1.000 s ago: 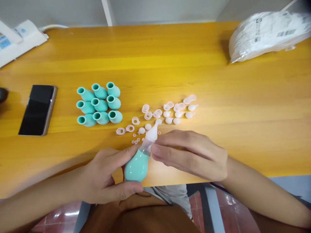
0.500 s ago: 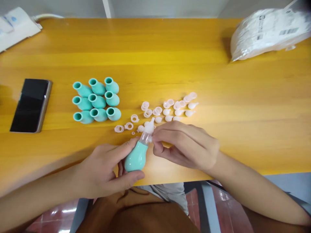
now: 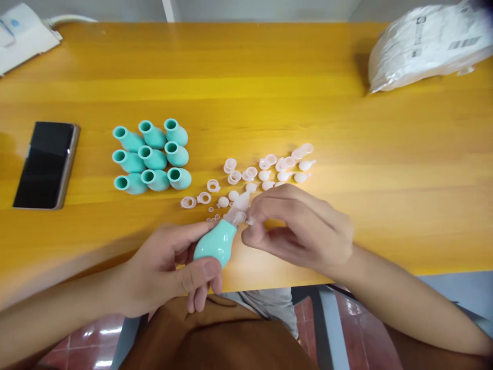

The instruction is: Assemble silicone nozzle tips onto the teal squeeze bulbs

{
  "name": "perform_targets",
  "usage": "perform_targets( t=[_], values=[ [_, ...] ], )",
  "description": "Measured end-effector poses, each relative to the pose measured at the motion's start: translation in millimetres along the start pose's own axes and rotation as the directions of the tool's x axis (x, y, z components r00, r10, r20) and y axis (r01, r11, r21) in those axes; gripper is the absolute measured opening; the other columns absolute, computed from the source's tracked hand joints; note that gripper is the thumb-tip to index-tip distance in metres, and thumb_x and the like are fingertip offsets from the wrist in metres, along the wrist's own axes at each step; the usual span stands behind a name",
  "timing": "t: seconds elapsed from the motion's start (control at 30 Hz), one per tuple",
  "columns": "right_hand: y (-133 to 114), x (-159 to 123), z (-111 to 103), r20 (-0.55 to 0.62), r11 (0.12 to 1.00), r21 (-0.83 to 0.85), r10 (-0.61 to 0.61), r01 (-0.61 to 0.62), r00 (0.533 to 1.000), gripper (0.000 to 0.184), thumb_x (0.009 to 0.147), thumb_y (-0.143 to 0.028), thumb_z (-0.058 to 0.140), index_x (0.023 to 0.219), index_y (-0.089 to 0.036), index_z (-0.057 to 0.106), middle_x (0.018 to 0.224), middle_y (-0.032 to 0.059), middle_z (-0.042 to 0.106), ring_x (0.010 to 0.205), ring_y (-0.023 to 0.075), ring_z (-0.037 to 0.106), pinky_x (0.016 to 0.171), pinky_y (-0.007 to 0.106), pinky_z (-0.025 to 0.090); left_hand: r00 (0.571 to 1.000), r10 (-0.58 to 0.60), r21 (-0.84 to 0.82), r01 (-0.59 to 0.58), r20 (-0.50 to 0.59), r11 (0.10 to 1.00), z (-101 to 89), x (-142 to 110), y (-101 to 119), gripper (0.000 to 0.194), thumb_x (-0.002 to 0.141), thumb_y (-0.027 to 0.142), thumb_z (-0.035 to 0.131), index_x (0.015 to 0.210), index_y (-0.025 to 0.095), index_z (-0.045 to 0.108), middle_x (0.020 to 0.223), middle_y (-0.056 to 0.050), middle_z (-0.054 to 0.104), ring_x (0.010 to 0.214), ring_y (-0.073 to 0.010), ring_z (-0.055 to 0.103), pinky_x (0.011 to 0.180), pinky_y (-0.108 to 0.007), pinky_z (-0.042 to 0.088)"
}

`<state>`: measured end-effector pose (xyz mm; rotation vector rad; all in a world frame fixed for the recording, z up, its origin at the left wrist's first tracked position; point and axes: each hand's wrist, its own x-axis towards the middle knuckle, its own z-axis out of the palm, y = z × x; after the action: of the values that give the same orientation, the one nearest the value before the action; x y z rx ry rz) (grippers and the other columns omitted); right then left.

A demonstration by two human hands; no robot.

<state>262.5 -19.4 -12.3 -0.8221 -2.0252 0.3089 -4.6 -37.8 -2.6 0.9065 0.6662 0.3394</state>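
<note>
Teal bulb in left hand, neck piece seated in its mouth

Near edge of table [image 3: 385, 205]: left hand [image 3: 165, 275] is clamped around a teal bulb [image 3: 215, 244], held tilted just above the edge; its mouth carries a translucent neck piece [image 3: 241, 201] pointing towards the far edge; right hand [image 3: 304, 226], apart from the left, pinches a small translucent tab [image 3: 250, 221] beside that neck; whether the tab joins the neck cannot be told.

Beyond the hands lie tiny rings [image 3: 211, 209], some partly covered by the held bulb's neck; next, translucent ring caps [image 3: 213, 185] and white teardrop pieces [image 3: 307, 165], spread in a slanting band that rises to the right.

Left of these, a dark-screened phone [image 3: 46, 164] lies flat; between, nine teal bulbs [image 3: 156, 160] stand in three rows of three, mouths open, hollow interiors visible.

Far edge: at right, a white plastic package [image 3: 431, 46], contents hidden; at left, a white power strip [image 3: 26, 38] with cable.
</note>
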Motion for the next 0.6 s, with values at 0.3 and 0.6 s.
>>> perform_targets(
  t=[0.3,0.6],
  values=[
    [35.2,16.3,-33.7,0.573,0.999,-0.031,-0.007,0.030,0.820,0.017,0.104,-0.005,0.062,0.096,-0.020,0.066,0.087,0.0012,0.071,0.069,0.0136,0.063,0.063,0.028,0.046,0.920,0.381,0.350,-0.328,-0.093,0.877,-1.9,0.9,1.7,0.023,0.110,0.038,0.073,0.113,0.016,0.071,0.078,-0.002,0.078,0.053,-0.0115,0.071,0.051,-0.017,0.060],
    [42.4,11.3,-29.0,0.675,0.990,-0.121,0.026,0.076,0.738,0.020,0.112,-0.016,0.057,0.109,-0.015,0.077,0.098,0.0079,0.078,0.076,0.0185,0.067,0.068,0.032,0.042,0.898,0.439,0.598,-0.340,-0.021,0.726,-11.3,6.0,4.4,0.010,0.107,0.027,0.068,0.103,0.019,0.065,0.076,0.001,0.078,0.052,-0.0099,0.067,0.046,-0.018,0.047]
  ],
)
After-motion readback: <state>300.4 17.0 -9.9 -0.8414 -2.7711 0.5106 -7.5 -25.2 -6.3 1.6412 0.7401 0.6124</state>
